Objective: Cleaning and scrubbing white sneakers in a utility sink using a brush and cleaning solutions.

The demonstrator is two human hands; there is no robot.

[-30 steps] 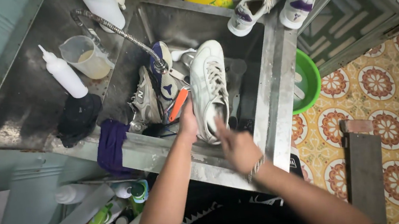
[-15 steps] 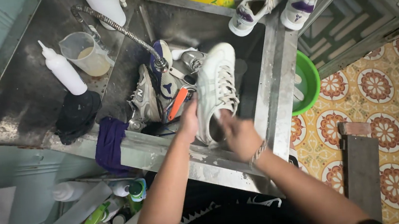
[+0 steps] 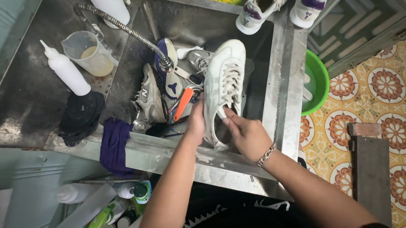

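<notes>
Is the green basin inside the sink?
No, the green basin sits outside the sink, on the floor beside its right wall.

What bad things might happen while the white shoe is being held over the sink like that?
The white shoe is held above the sink by the left hand at its side and the right hand at its opening; a wet grip might slip and drop it onto the grey shoe below. The two white-and-purple shoes sit on the sink's rim, so a bump could knock them in or onto the floor.
</notes>
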